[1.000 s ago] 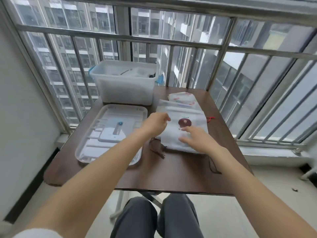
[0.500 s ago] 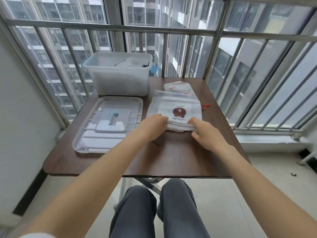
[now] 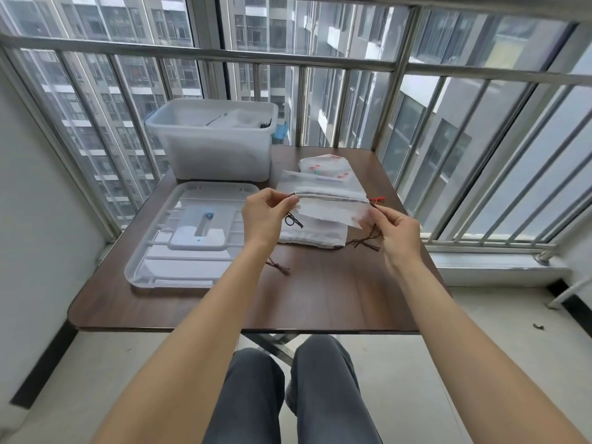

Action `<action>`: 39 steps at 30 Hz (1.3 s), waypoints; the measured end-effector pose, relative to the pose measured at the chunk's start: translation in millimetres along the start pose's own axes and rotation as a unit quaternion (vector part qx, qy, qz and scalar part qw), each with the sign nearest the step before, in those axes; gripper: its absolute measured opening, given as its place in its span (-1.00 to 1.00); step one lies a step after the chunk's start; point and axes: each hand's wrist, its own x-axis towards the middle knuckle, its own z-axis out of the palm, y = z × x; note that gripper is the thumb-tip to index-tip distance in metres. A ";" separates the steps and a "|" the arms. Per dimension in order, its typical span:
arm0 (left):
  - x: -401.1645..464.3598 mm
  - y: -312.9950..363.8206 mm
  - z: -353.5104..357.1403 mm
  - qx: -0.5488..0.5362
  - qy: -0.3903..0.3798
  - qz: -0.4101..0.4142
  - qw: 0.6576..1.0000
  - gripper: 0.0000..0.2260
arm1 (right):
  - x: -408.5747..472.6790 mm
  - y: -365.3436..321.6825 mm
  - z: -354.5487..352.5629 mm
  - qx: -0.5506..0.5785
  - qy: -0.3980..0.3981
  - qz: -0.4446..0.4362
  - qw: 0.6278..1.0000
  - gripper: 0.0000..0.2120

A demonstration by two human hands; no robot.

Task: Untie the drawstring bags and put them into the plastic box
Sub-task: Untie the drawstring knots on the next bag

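- Above the middle of the brown table (image 3: 320, 293), a white drawstring bag (image 3: 333, 209) is held up between both hands, its gathered mouth stretched level from one hand to the other.
- Left hand (image 3: 266, 216) pinches the left end of the mouth, fingers curled on the dark cord (image 3: 293, 220), which hangs in a small loop just below.
- Right hand (image 3: 395, 227) pinches the right end, with more dark cord trailing from it down to the tabletop.
- Under the held bag lies a stack of other bags (image 3: 314, 235); a patterned one (image 3: 323, 165) sits behind it, nearer the railing.
- Handling, as a judgement: the bag looks thin, soft and very light, so it will sag and fold wherever it is not supported. The corded hem is the firmest part and the sensible place to grip; the cord itself looks thin and may slip through the fingers.
- Whether the knot is already loose I cannot tell; the cord ends are too small to read.
- Far left on the table stands the translucent plastic box (image 3: 217, 155), open, with a few items inside; its lid (image 3: 192, 238) lies flat in front of it.
- Table is smooth dark wood-grain, set on a narrow balcony with a metal railing (image 3: 320, 59), glazing, and tower blocks beyond.
- Grey-trousered knees show below the table edge.
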 end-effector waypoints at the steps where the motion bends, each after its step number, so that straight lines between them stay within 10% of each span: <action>1: 0.2 -2.1 -0.7 -0.026 0.001 -0.009 1.000 -0.91 | 0.4 -0.3 2.0 0.028 0.006 0.010 1.000 -0.85; 10: 2.8 -7.0 -4.1 -0.256 -0.016 -0.156 0.954 -0.87 | -3.2 -5.4 17.5 0.277 0.005 0.098 0.956 -0.86; 19: 8.8 -7.0 -6.4 -0.500 -0.002 -0.333 0.800 -0.69 | 3.9 -6.2 21.7 0.459 0.004 0.172 0.872 -0.80; 23: 14.5 -7.3 0.5 -0.210 0.022 -0.116 0.970 -0.78 | 6.4 -12.6 21.8 0.111 -0.048 0.022 0.992 -0.84; 25: 13.7 -7.8 -0.9 0.043 -0.044 0.090 0.994 -0.80 | 9.3 -16.3 18.0 -0.151 -0.097 -0.113 0.977 -0.88; 29: 15.8 -11.9 -10.0 0.280 -0.208 0.333 0.876 -0.86 | 16.7 -19.6 8.1 -0.500 -0.183 -0.286 0.797 -0.86; 33: 28.3 -20.3 -19.3 0.400 -0.246 0.401 0.787 -0.87 | 24.5 -14.8 2.0 -0.619 -0.161 -0.416 0.646 -0.79; 39: 31.1 -15.3 -23.8 0.487 -0.265 0.445 0.703 -0.91 | 20.4 -15.8 3.6 -0.635 -0.154 -0.420 0.629 -0.72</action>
